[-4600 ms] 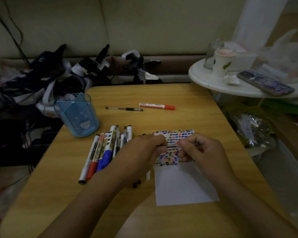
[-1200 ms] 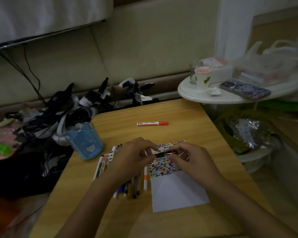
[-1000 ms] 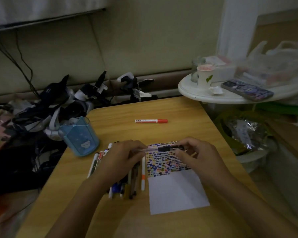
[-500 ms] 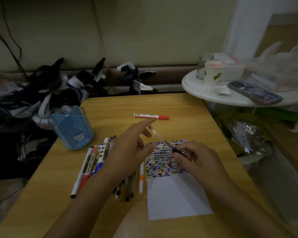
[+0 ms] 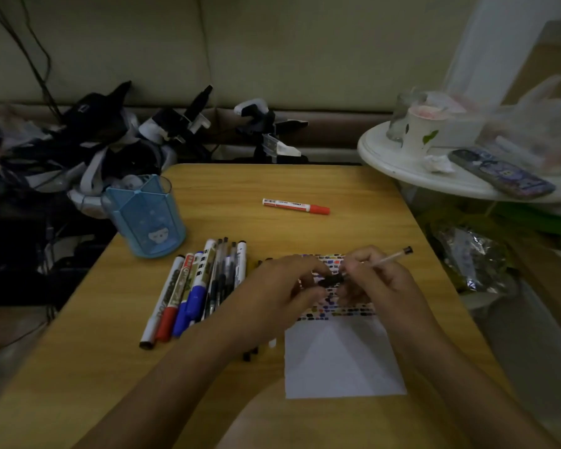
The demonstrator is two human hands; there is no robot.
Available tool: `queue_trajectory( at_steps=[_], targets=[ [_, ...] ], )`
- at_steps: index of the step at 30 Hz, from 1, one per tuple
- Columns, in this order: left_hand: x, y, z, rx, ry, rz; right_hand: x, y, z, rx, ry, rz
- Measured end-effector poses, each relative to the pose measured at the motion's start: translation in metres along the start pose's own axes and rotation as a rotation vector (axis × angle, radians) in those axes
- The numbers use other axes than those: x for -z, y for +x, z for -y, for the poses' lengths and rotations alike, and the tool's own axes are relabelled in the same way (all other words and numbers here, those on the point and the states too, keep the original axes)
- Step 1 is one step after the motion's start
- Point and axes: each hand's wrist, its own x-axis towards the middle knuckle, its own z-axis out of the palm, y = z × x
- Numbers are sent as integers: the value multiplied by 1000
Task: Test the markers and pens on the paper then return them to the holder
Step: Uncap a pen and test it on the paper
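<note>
My right hand point(image 5: 374, 283) holds a thin clear pen point(image 5: 391, 257) whose black end points up and to the right. My left hand point(image 5: 279, 288) pinches the pen's black cap point(image 5: 330, 281) at its tip. Both hands hover over the white paper point(image 5: 340, 358), whose upper part is covered in rows of coloured marks. A row of markers and pens point(image 5: 198, 286) lies left of the paper. The blue transparent holder point(image 5: 144, 217) stands at the table's left edge. One red-capped marker point(image 5: 295, 206) lies alone further back.
A round white side table point(image 5: 402, 170) on the right carries a cup point(image 5: 421, 131), a glass and a phone point(image 5: 501, 178). Dark clutter with cables is piled behind and left of the wooden table point(image 5: 305, 183). Bags lie on the floor at right.
The thin pen has turned in my right hand so its far end now points right. My left hand has come back from its reach and now pinches the cap at the pen's tip.
</note>
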Motion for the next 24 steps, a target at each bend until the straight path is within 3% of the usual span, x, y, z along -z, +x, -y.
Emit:
queue_trajectory(
  at_steps=[8,16,24],
  targets=[
    [-9,-8,-7,-21,-8,52,-3,-1,1,-7,53,81],
    [-9,-7,1,-55,257,70,-4,-8,-1,-44,27,130],
    [-3,-6,1,-73,241,70,-1,-9,1,-59,30,153]
  ],
)
